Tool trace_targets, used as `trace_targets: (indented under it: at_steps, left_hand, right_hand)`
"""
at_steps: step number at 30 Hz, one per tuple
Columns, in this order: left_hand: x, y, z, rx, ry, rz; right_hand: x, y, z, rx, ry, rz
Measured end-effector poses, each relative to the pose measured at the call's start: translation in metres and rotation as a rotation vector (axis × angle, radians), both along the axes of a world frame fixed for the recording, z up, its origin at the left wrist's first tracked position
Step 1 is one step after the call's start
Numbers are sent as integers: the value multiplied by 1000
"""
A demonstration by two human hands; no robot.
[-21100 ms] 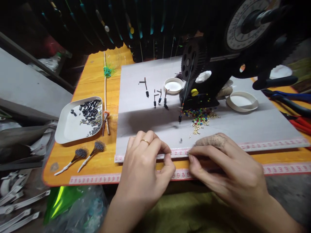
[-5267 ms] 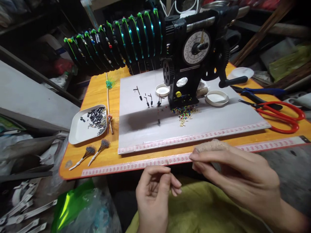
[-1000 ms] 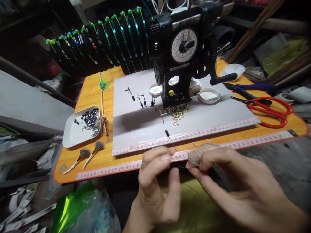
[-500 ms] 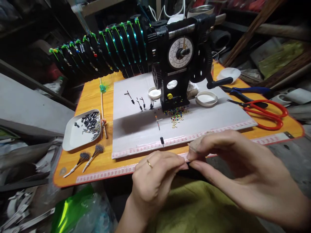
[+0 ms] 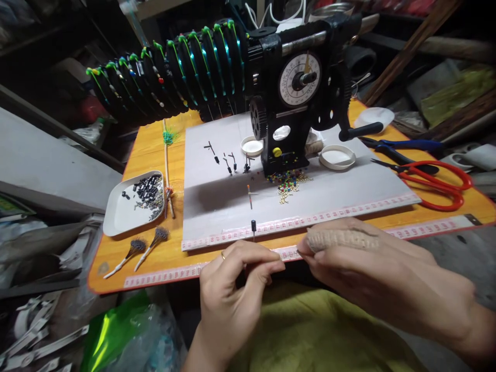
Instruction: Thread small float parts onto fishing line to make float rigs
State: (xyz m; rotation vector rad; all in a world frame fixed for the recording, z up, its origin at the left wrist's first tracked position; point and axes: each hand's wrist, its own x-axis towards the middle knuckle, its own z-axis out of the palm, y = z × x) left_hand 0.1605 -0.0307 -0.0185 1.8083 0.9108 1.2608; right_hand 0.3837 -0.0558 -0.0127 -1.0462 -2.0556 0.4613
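Observation:
My left hand (image 5: 236,289), with a ring on one finger, is closed in a pinch at the near edge of the table. Thumb and fingertips of my right hand (image 5: 368,274) are also pressed together, a short gap away; one of its fingers has a tan wrapping (image 5: 341,240). Whatever either pinch holds is too fine or too hidden to make out. Just beyond my left hand is a small black cylinder (image 5: 253,226) with a thin stem. Farther up the white board (image 5: 217,222) lies a thin orange-tipped stick (image 5: 250,196) with a pale crosspiece.
A black hand-cranked machine (image 5: 287,129) with a dial carries rows of green-tied spools (image 5: 186,72). Beads (image 5: 289,181) lie at its base. Left is a white tray (image 5: 120,219) of small black parts; right are red-handled scissors (image 5: 445,181) and pliers (image 5: 406,147).
My hands have moved apart from touching to a small gap. The right hand has turned, bringing its wrapped finger into full view. The whole view has shifted slightly.

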Motion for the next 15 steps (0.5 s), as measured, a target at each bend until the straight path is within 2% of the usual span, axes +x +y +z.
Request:
trace_targets:
  at_steps: [4, 6, 9, 12, 15]
  left_hand:
    - [-3, 7, -1, 82, 39, 8]
    - [-3, 10, -1, 120, 60, 31]
    - [-1, 9, 4, 181, 123, 59]
    - [4, 4, 13, 277, 223, 49]
    - [8, 0, 18, 267, 177, 19]
  right_hand:
    - [-3, 4, 6, -41, 27, -75]
    - [-3, 2, 5, -45, 37, -55]
    - [-8, -5, 1, 47, 16, -28]
    - [-19, -11, -3, 170, 65, -102]
    - [-22, -10, -3, 74, 157, -28]
